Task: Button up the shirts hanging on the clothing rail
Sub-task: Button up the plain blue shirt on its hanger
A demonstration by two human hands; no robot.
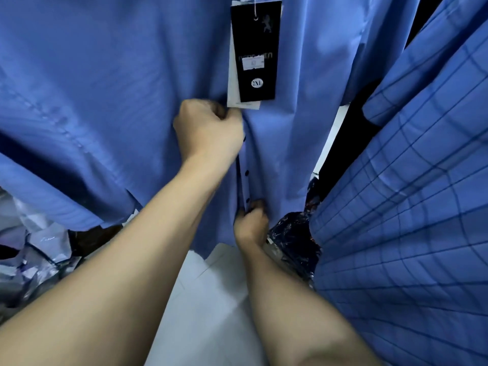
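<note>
A plain blue shirt (111,107) hangs in front of me and fills most of the view. Small dark buttons (247,173) run down its front placket. My left hand (208,130) grips the placket edge higher up, just below a black hang tag (254,48). Lower down, my right hand (250,223) pinches the placket near the hem, beside the lowest visible button. Both sets of fingertips are partly tucked into the fabric.
A blue checked shirt (412,207) hangs close on the right. Plastic-wrapped folded garments lie low at the left (29,249) and behind the hem at the right (293,233). A pale tiled floor (208,299) shows below.
</note>
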